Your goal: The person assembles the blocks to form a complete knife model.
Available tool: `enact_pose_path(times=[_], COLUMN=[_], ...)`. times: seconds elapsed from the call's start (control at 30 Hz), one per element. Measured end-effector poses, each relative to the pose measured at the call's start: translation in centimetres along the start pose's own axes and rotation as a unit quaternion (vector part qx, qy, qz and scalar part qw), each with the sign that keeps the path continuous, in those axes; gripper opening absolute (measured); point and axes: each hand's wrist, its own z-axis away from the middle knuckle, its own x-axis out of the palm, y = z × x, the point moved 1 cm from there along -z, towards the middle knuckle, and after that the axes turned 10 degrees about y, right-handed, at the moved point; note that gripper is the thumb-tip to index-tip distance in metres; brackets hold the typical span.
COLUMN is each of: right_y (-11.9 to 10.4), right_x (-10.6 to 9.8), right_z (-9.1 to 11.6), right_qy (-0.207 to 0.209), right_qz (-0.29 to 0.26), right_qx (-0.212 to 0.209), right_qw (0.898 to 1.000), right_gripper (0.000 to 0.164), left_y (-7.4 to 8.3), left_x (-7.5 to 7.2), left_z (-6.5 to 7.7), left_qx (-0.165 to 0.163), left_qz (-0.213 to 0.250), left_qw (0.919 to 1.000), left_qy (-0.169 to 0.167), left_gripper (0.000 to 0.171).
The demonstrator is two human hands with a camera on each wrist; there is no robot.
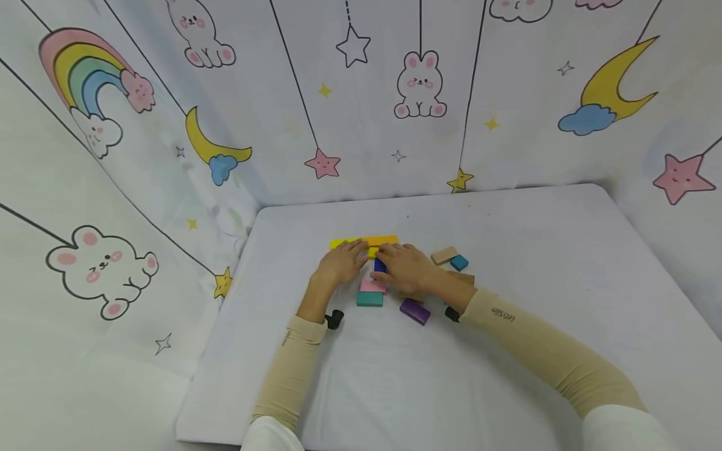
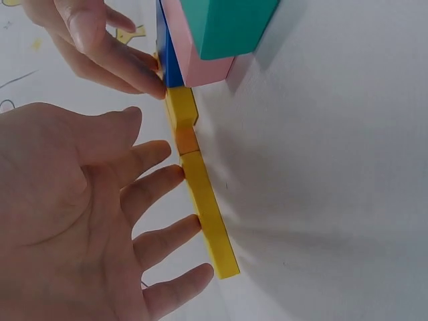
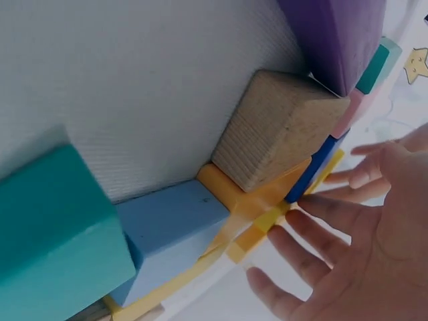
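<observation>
My left hand reaches over a long yellow block. Its fingers are spread, the tips right at that block's side. My right hand is held beside the blue block, its fingers extended and the tips close to the blue and small yellow blocks. End to end with the long yellow block lies an orange block. Below the small yellow block, the blue, pink and teal blocks form a column toward me. Part of the blue block is hidden under the right hand in the head view.
A purple block lies right of the column, next to a wooden block. Further right are a light wooden block, a small blue-teal block and a light blue block. A patterned cloth hangs behind the white table.
</observation>
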Motion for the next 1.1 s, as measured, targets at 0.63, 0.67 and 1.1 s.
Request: enact_pose_path(times=[0.63, 0.67, 1.1], right_y=[0.6, 0.7, 1.8], right_x=[-0.8, -0.8, -1.0], right_z=[1.9, 1.9, 2.9], right_qy=[-0.017, -0.017, -0.013], right_qz=[0.036, 0.038, 0.027], right_qx=[0.017, 0.015, 0.020], right_qw=[0.999, 0.999, 0.999], right_gripper=[0.076, 0.076, 0.073], left_y=[1.2, 1.1, 1.3], left_x=[-0.4, -0.4, -0.2], left_z=[0.0, 0.1, 0.1], left_qx=[-0.022, -0.025, -0.038], left_qz=[0.005, 0.006, 0.039], left_qw=[0.9996, 0.9996, 0.9985], left_qy=[-0.015, -0.015, -0.007], left_gripper=[0.055, 0.055, 0.057])
